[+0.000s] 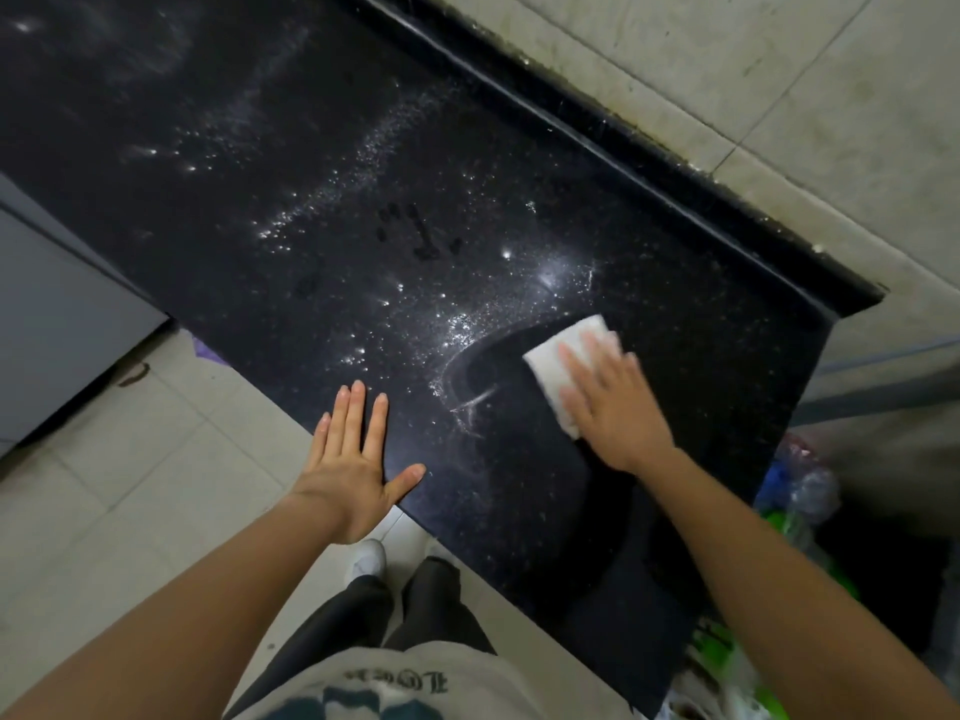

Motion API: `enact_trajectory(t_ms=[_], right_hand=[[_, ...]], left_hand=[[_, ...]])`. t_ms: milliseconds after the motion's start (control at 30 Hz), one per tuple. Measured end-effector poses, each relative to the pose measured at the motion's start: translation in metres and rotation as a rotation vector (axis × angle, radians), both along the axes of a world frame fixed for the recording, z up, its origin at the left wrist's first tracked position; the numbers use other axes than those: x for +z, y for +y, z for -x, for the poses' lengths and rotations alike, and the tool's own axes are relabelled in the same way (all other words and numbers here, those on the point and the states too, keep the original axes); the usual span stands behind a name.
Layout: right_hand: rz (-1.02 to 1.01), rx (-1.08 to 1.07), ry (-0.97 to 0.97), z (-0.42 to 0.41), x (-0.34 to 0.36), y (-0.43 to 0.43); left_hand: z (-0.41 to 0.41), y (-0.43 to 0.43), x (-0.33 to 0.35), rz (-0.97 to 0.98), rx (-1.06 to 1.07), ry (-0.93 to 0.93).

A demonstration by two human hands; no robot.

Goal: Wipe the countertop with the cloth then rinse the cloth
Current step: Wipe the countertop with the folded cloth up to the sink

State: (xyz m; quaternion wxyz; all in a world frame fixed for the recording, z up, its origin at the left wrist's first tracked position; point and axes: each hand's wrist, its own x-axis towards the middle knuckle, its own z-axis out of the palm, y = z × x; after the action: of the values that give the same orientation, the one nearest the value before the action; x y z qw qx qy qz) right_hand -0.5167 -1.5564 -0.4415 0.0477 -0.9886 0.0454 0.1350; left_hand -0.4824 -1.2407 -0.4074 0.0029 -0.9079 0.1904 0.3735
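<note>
Head view: a folded white rectangular cloth (563,366) lies flat on the speckled black stone worktop (311,163), near its right end. The right hand (613,402) presses it with straight, slightly spread fingers (576,366). The left hand (353,459) rests flat at the worktop's front edge, fingers straight, thumb splayed. Pale streaks of residue (462,330) lie left of the cloth.

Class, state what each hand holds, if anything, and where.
Neither grips anything. The right hand presses flat on top of the cloth; the left hand rests open on the countertop edge.

A grey cabinet (62,314) stands left on the tiled floor (130,485), crumpled plastic bags (810,485) right
</note>
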Motion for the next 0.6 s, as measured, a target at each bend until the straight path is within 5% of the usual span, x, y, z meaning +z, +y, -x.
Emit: enact_trajectory(t_ms=[133,233,600], right_hand=[[-0.020,-0.642,-0.016,-0.030,0.005,-0.051],[-0.106,-0.899,0.005,-0.062,0.007,-0.038],[-0.144,-0.018,-0.067,-0.048,0.000,0.110]], left_hand=[[0.000,0.002,-0.005,0.022,0.009,-0.011],[0.000,0.004,-0.008,0.031,0.008,-0.020],[0.002,0.004,-0.009,0.028,-0.007,-0.052]])
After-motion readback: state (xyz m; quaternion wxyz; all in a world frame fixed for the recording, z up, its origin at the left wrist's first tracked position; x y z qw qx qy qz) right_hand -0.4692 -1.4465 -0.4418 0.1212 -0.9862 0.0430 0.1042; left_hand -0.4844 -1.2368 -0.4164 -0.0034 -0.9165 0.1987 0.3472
